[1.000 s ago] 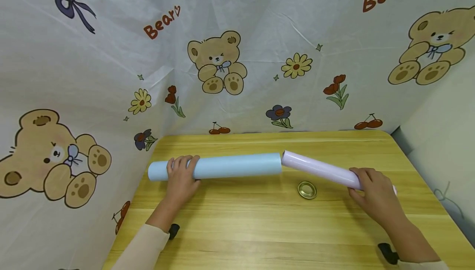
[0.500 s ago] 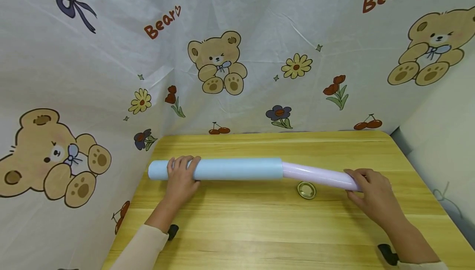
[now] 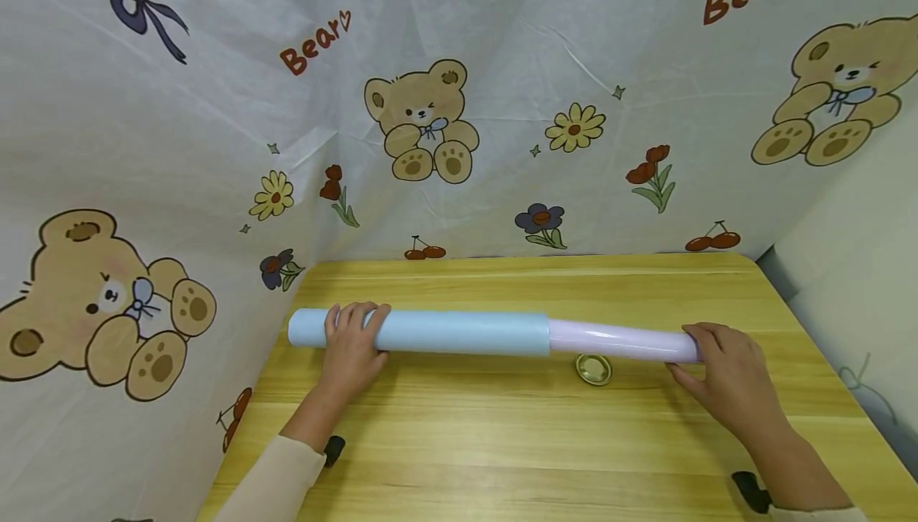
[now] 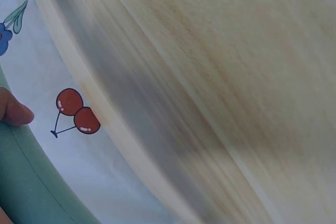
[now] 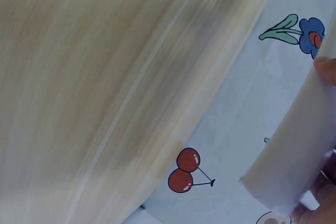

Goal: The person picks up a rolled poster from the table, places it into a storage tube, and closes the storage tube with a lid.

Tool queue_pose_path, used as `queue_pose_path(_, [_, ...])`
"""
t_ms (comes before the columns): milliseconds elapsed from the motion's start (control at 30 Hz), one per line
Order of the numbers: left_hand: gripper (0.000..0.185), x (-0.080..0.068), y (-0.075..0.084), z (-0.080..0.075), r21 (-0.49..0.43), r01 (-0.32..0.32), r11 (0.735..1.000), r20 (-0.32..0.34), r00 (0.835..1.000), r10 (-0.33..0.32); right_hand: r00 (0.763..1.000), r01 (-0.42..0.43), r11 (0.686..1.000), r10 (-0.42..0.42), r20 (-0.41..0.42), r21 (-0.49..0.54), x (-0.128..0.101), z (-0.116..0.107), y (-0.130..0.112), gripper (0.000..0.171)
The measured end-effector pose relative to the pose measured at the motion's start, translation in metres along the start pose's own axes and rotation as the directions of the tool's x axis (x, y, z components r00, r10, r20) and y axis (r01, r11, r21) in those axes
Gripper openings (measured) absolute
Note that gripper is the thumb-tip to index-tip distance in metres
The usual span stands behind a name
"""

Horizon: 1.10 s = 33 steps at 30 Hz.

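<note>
A person's left hand (image 3: 351, 351) is gripping a long, light-blue, smooth cylindrical tube (image 3: 462, 333) near its left end, the fingers curling over the top. The blue tube is lying level across the view, seemingly being held above a pale yellow wood-grain table (image 3: 459, 434). At its right end, a narrower, glossy lilac cylindrical tube (image 3: 620, 340) is meeting its mouth and sloping slightly; how far, if at all, it is reaching inside cannot be told. Near that same end, on the side towards the person, a small round gold-coloured disc (image 3: 594, 370) with a raised rim is resting on the table. Well to the right of the blue tube, the right hand (image 3: 731, 374) is pinching the lilac tube's far end, thumb below and fingers above.

The step in hand seems to be fitting the lilac tube into the blue one. The next move is probably calling for straight alignment and a gentle push leftward, with the left hand bracing.
</note>
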State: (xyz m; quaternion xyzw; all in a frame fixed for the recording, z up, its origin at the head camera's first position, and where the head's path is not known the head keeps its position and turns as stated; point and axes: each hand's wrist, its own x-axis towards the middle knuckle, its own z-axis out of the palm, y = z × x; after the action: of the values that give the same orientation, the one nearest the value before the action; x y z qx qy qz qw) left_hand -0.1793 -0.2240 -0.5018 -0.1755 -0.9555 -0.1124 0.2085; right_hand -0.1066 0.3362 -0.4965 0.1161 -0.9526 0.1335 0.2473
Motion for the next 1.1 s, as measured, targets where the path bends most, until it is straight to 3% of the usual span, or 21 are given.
queue_pose_path(500, [0.081, -0.0027, 0.0011, 0.0010, 0.003, -0.001, 1.000, 0.006, 1.000, 0.001, 0.998, -0.057, 0.998, 0.057, 0.027, -0.007, 0.0006, 0.0032, -0.0060, 0.069])
queue_pose_path(667, [0.083, -0.0026, 0.0015, 0.0020, 0.009, -0.001, 1.000, 0.016, 1.000, 0.001, 1.000, -0.018, 1.000, 0.018, 0.024, 0.008, 0.0018, 0.0047, -0.0077, 0.070])
queue_pose_path(933, [0.081, -0.0033, 0.0017, 0.0021, 0.019, 0.008, 1.000, 0.010, 1.000, -0.009, 0.995, 0.084, 0.995, -0.081, -0.060, 0.048, 0.0019, 0.0076, -0.0061, 0.072])
queue_pose_path(1100, [0.081, -0.0042, 0.0016, 0.0023, 0.021, 0.008, 1.000, 0.007, 1.000, -0.008, 0.997, 0.063, 0.997, -0.061, -0.041, 0.052, 0.0003, 0.0076, -0.0079, 0.070])
